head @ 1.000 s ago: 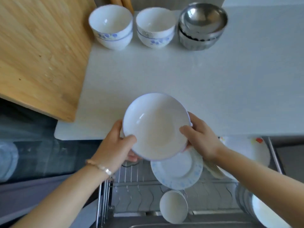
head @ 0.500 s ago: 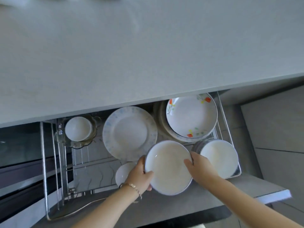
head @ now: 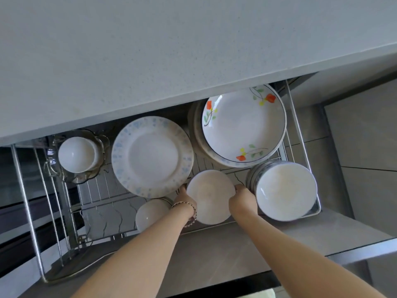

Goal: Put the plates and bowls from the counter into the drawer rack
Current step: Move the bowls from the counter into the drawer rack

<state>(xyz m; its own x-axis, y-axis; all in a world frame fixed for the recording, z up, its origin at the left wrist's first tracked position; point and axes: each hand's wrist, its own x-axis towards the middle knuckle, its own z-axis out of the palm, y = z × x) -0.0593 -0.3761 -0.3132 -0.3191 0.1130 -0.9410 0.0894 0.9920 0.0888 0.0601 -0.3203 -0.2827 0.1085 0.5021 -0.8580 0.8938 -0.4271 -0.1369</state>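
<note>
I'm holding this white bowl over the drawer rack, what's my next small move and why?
Probably lower the white bowl onto the bare rack: left hand and right hand grip its rim over the gap between speckled plate and bowl stack.

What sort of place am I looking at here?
Probably a home kitchen: a pale counter, a pull-out wire drawer rack below it, and crockery stored there, such as a flowered plate and a stack of bowls.
</note>
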